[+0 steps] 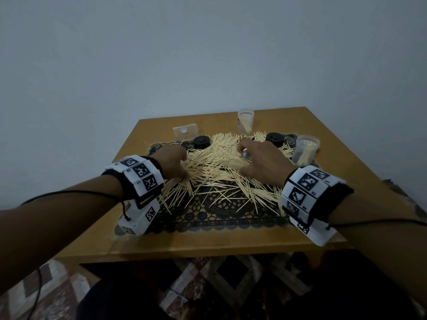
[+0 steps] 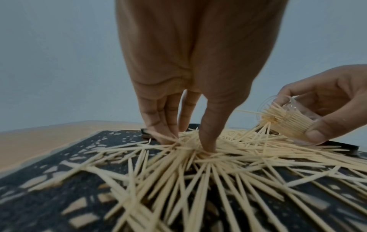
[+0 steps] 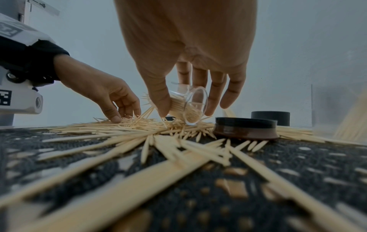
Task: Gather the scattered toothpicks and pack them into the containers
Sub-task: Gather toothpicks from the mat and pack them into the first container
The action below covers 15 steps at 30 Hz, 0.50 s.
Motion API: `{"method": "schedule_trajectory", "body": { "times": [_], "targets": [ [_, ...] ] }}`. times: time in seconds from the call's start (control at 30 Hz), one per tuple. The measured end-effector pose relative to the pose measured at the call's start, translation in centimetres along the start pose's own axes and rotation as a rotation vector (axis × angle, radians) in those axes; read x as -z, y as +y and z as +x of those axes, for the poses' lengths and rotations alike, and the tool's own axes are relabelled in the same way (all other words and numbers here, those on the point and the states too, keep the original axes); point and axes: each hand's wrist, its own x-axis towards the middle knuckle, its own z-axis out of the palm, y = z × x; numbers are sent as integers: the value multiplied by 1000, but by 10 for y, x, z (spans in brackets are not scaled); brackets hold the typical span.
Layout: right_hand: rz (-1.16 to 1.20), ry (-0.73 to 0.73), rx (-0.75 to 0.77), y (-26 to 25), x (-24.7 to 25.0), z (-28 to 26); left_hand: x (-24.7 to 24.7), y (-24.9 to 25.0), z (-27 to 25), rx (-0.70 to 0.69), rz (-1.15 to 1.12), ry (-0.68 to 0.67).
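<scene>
**Wood toothpicks piled mid-mat, one container tipped in the right hand**

Pale toothpicks (image 1: 215, 162) lie in a loose heap across the black lace mat (image 1: 215, 215) on the counter (image 1: 208, 241). Right hand (image 1: 261, 160) grips a clear container (image 2: 292, 120) between thumb and fingers, tilted on its side with the mouth toward the pile, a bundle of picks inside. Left hand (image 1: 172, 161) is on the left part of the heap, fingertips (image 2: 206, 146) pressed down into it; cannot tell if it pinches any. Two more clear containers, far (image 1: 245, 121) and right (image 1: 306, 150), stand upright and partly filled. Two black lids (image 1: 201, 142) (image 1: 274, 139) sit at the far mat edge.
</scene>
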Motion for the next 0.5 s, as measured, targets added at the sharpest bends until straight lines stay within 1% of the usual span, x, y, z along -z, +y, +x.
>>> {"method": "schedule_trajectory", "body": {
  "times": [0.1, 0.37, 0.5],
  "targets": [
    [6, -4, 10, 0, 1, -1, -2, 3, 0, -22, -26, 61],
    [12, -8, 13, 1, -1, 0, 0, 5, -4, -60, -67, 145],
    [22, -19, 25, 1, -2, 1, 3, 4, -6, -59, -104, 210]
  ]
}}
